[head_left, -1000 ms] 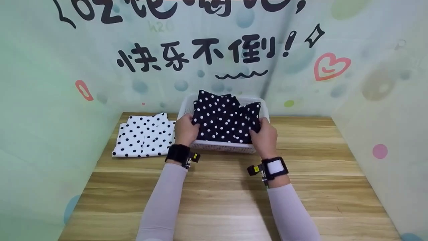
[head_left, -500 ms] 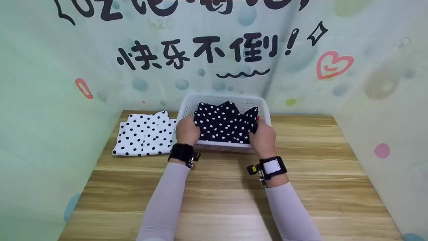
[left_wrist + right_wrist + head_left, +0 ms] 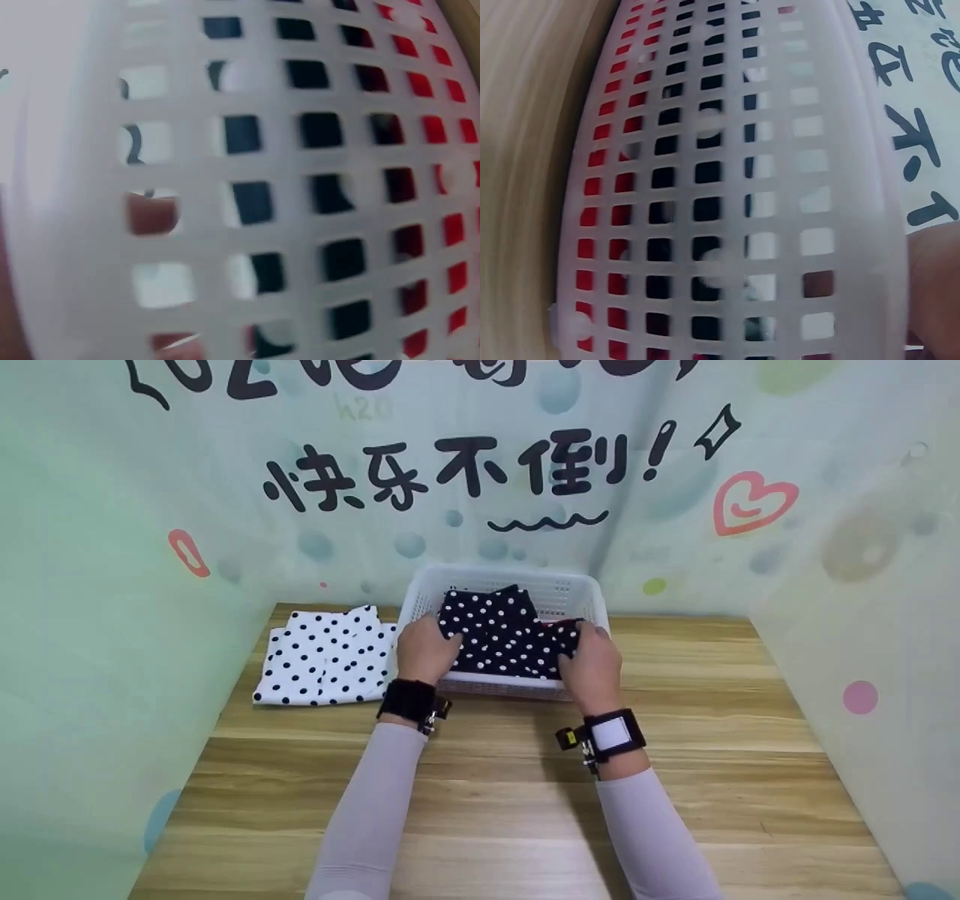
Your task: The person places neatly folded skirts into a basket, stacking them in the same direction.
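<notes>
In the head view, a folded black cloth with white dots (image 3: pixel 495 634) lies inside a white perforated plastic basket (image 3: pixel 510 686). My left hand (image 3: pixel 427 651) grips its left side, thumb on top. At the right side, my right hand (image 3: pixel 592 669) holds the cloth's corner, which is bunched near the thumb. The fingers of both hands are partly hidden inside the basket. A strip of red cloth (image 3: pixel 561 622) shows behind the black one. Through the holes in the right wrist view, red fabric (image 3: pixel 592 187) sits low in the basket, under the black layer.
A folded white cloth with black dots (image 3: pixel 326 660) lies on the wooden table (image 3: pixel 487 810), close to the basket's left side. Behind the basket hangs a printed backdrop (image 3: pixel 480 540), and more of it walls both sides of the table.
Both hands have lowered the black cloth into the basket. Its raised back edge and right corner have sunk, and red fabric now shows behind it. The left thumb has shifted inward.
</notes>
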A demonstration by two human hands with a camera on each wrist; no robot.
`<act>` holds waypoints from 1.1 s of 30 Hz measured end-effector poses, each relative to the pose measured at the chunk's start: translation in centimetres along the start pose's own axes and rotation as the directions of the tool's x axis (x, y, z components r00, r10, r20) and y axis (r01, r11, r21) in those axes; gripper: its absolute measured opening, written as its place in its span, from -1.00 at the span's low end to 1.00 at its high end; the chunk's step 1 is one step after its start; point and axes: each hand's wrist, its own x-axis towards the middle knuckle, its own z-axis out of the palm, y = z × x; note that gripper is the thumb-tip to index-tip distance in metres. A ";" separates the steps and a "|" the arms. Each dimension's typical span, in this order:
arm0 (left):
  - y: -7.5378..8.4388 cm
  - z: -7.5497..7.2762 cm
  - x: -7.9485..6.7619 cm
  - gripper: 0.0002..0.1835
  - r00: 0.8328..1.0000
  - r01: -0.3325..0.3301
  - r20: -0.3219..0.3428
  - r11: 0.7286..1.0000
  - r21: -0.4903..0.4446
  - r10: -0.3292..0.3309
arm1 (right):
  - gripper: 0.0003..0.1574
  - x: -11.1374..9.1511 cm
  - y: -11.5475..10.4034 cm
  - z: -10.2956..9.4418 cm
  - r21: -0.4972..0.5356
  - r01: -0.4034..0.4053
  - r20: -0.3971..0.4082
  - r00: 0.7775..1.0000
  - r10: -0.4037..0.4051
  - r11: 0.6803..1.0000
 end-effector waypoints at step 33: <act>-2.3 -5.1 -1.8 -0.52 0.988 -0.048 -0.152 0.997 -0.065 0.038 | -0.40 -4.4 -7.2 -0.2 0.180 0.286 -0.114 0.956 -0.269 0.941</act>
